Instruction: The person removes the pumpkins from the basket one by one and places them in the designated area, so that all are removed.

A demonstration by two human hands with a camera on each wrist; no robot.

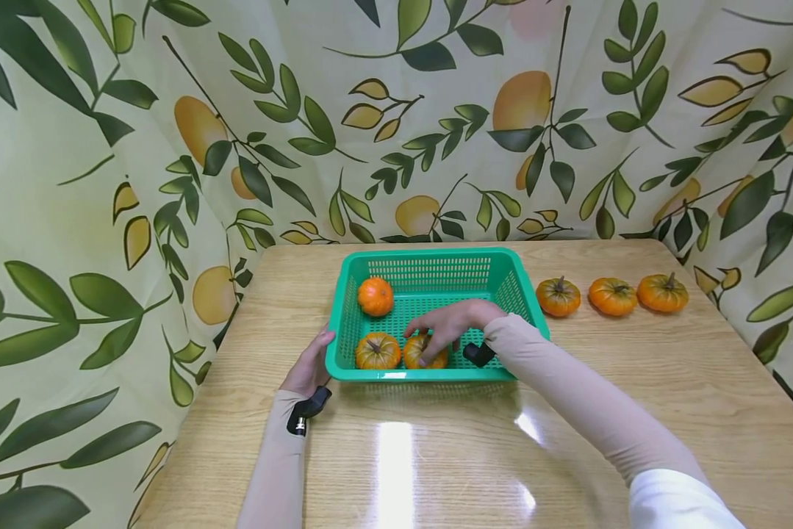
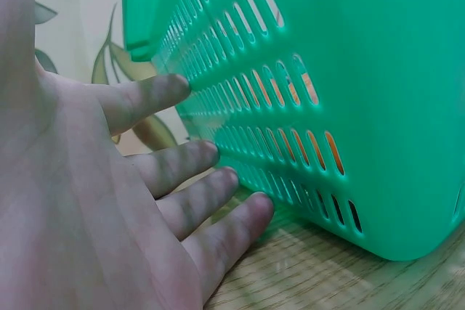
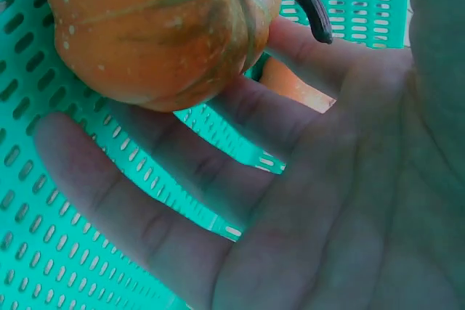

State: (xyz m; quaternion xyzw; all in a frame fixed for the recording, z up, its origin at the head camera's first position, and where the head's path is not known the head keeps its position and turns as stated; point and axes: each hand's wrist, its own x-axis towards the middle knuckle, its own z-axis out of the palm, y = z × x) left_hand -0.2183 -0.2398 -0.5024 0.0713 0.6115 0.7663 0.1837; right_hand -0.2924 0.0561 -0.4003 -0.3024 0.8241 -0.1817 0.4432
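Note:
A green plastic basket (image 1: pixel 429 375) stands on the table. My right hand (image 1: pixel 458 319) reaches into it, thumb in front of a small orange pumpkin (image 3: pixel 160 34) and fingers behind it; that pumpkin has a dark curved stem. Left of it sits a second pumpkin (image 1: pixel 378 353) of yellow-orange color, and a deeper orange pumpkin (image 1: pixel 375 297) lies in the back left corner. At the basket's left side, my left hand (image 1: pixel 309 365) has its thumb at the rim, while its straight, spread fingers (image 2: pixel 218 241) meet the slotted outer wall.
Right of the basket, three more pumpkins stand in a row: one nearest the basket (image 1: pixel 558 297), a middle one (image 1: pixel 612 296) and an outer one (image 1: pixel 664 293). A leaf-patterned curtain (image 1: pixel 383 147) hangs behind the wooden table (image 1: pixel 449 455) and along both sides.

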